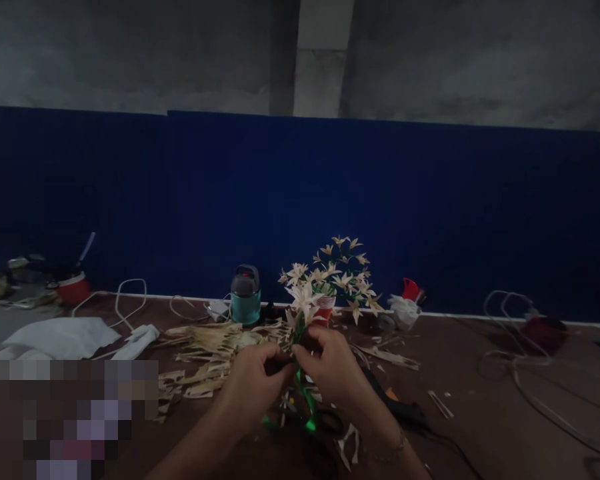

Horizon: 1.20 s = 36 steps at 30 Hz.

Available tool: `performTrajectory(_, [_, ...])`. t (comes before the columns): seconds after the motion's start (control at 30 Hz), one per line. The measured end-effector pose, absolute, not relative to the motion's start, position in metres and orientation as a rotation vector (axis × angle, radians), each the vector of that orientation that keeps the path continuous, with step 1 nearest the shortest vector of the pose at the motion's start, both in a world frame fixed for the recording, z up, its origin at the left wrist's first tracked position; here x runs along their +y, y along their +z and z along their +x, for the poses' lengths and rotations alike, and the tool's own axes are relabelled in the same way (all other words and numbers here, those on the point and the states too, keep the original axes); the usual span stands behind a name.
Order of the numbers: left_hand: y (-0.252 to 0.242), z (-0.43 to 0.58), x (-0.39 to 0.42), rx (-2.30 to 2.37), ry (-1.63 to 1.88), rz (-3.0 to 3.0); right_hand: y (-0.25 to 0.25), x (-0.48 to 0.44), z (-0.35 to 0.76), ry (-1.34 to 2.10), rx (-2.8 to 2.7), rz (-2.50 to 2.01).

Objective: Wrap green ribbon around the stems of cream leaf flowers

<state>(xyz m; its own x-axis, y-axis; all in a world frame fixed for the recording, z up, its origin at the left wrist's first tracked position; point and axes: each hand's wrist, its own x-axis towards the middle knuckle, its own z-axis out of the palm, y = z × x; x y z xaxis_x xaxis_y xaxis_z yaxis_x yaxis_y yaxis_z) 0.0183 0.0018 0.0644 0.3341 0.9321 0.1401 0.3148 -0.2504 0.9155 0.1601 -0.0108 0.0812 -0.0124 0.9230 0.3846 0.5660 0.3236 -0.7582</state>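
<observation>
Over the near middle of the brown table (480, 413), my left hand (260, 377) and my right hand (330, 363) meet at the stem of a pale artificial flower (304, 301). Both hands have thumb and fingers pinched together at the stem. Shiny green tape (307, 400) hangs below the fingers. Just behind stands a red and white cup (325, 308) filled with similar pale flowers (347, 283) on green stems. Dried husk pieces (205, 343) lie spread to the left. Under my right wrist is a black corded tool (407, 412) with an orange part. Dark scissor-like handles (327, 423) show beneath the tape.
A teal jar with a dark lid (246, 300) stands near the blue wall panel (230, 200). White plastic bags (60, 337) and a red tub (73, 290) are at left. Toward the right lie white cables (515, 353) and a crumpled bag (405, 310). Part of the lower left is pixelated.
</observation>
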Motion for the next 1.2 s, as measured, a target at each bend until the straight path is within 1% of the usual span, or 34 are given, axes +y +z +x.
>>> performTrajectory(0.07, [0.066, 0.019, 0.003, 1.095, 0.910, 1.668, 0.084, -0.012, 0.161, 0.591, -1.664, -1.335])
performTrajectory(0.27, [0.065, 0.018, 0.004, 0.993, 0.884, 1.431, 0.086, -0.013, 0.161, 1.038, -1.425, -1.185])
performTrajectory(0.47, [0.067, 0.020, 0.000, 0.996, 0.831, 1.283, 0.084, -0.011, 0.160, 1.242, -1.338, -1.075])
performTrajectory(0.67, [0.068, 0.021, 0.000, 0.975, 0.804, 1.257, 0.086, -0.012, 0.166, 1.278, -1.387, -1.066])
performTrajectory(1.2, [0.068, 0.022, -0.002, 0.957, 0.874, 1.251, 0.089, -0.013, 0.169, 1.169, -1.403, -1.055])
